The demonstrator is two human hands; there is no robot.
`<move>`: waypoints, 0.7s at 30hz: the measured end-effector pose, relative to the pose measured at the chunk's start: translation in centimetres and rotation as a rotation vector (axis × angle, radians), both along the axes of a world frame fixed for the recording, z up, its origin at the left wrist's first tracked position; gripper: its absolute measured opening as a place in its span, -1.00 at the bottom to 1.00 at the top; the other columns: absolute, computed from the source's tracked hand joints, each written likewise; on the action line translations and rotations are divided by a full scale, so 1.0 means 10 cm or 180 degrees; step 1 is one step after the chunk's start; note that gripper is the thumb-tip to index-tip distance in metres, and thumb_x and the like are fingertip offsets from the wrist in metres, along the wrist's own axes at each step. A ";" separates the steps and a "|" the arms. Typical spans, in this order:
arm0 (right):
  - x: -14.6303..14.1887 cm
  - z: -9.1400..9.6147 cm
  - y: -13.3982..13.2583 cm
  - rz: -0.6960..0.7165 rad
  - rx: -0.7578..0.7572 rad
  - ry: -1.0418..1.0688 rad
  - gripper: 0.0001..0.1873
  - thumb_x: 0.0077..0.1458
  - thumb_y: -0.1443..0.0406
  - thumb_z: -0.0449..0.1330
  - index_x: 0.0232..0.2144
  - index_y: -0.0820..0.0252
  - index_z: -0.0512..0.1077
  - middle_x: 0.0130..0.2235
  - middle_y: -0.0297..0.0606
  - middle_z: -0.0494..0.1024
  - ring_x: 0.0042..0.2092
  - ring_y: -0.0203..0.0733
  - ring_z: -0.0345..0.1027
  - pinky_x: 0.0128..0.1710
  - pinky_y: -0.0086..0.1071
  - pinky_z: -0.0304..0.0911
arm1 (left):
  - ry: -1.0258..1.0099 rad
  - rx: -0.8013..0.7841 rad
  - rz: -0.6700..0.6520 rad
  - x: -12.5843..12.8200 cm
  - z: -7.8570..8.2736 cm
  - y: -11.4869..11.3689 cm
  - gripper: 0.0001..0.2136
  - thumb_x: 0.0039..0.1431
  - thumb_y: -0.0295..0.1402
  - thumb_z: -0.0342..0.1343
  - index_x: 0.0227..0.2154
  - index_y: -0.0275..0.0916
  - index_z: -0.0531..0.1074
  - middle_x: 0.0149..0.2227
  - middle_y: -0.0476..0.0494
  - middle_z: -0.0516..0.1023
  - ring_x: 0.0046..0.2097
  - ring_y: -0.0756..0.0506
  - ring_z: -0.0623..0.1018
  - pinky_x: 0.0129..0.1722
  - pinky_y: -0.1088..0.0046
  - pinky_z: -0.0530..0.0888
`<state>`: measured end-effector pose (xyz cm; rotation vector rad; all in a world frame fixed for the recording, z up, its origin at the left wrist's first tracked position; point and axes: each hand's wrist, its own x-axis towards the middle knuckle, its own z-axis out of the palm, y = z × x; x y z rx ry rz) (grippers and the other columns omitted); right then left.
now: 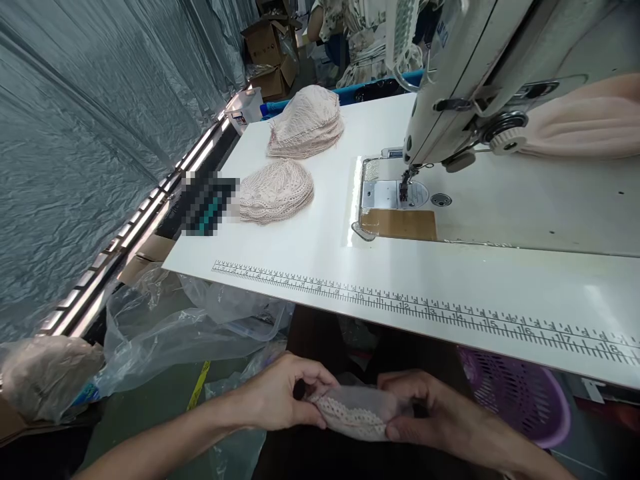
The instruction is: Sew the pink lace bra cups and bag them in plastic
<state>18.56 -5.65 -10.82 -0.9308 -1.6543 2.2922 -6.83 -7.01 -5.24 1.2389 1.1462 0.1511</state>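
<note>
Below the table's front edge, my left hand (295,393) pinches one end of a clear plastic bag (363,400) with cream lace-like fabric showing inside. My right hand (425,407) grips the bag's other end, thumb in front and fingers behind. The bag is stretched between both hands over my dark lap. On the white sewing table (300,247) lie two stacks of cream lace pieces, a nearer stack (277,191) and a farther stack (306,123).
A sewing machine (450,100) occupies the table's right side, with pale pink fabric (585,120) behind it. A purple basket (520,400) is under the table at right. Clear plastic sheeting (185,327) hangs at left. Cardboard boxes (270,53) and another person's arm (315,23) appear at the back.
</note>
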 end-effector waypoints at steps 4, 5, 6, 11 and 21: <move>-0.02 0.03 0.01 -0.0036 -0.0002 0.0002 -0.74 0.00 0.17 0.28 -0.54 0.25 0.44 -0.42 -0.37 0.33 -0.38 -0.31 0.19 -0.41 -0.46 0.03 | -0.0062 0.0006 -0.0042 -0.02 -0.02 -0.01 -0.72 -0.10 -0.45 0.30 -0.24 -0.27 0.55 -0.46 0.04 0.42 -0.41 0.03 0.36 -0.37 0.56 0.29; -0.03 0.04 0.01 -0.0044 0.0007 0.0019 -0.75 0.01 0.17 0.28 -0.54 0.25 0.44 -0.42 -0.37 0.33 -0.37 -0.31 0.20 -0.40 -0.46 0.04 | -0.0055 -0.0017 -0.0072 -0.03 -0.03 -0.01 -0.72 -0.11 -0.44 0.31 -0.25 -0.27 0.55 -0.46 0.04 0.42 -0.40 0.03 0.35 -0.38 0.56 0.29; -0.03 0.05 0.01 -0.0041 0.0019 0.0047 -0.75 0.01 0.18 0.28 -0.54 0.25 0.44 -0.42 -0.37 0.33 -0.37 -0.31 0.20 -0.40 -0.46 0.04 | -0.0052 -0.0061 -0.0097 -0.03 -0.05 -0.01 -0.71 -0.13 -0.42 0.33 -0.25 -0.27 0.55 -0.45 0.04 0.42 -0.40 0.02 0.35 -0.38 0.57 0.28; -0.06 0.08 0.01 -0.0048 0.0035 0.0262 -0.74 0.03 0.18 0.29 -0.54 0.26 0.45 -0.43 -0.38 0.33 -0.38 -0.33 0.20 -0.40 -0.47 0.05 | -0.0327 -0.0627 0.0004 -0.01 -0.08 -0.01 -0.67 -0.17 -0.32 0.38 -0.27 -0.28 0.56 -0.47 0.04 0.38 -0.41 0.03 0.32 -0.42 0.58 0.25; -0.07 0.04 -0.01 -0.0104 -0.0011 0.0523 -0.79 0.01 0.21 0.31 -0.49 0.28 0.51 -0.42 -0.36 0.38 -0.36 -0.32 0.24 -0.38 -0.47 0.10 | -0.0473 -0.0690 0.0050 -0.04 -0.14 0.00 -0.91 -0.09 -0.38 0.33 -0.52 -0.29 0.57 -0.43 0.00 0.41 -0.41 0.05 0.33 -0.42 0.57 0.24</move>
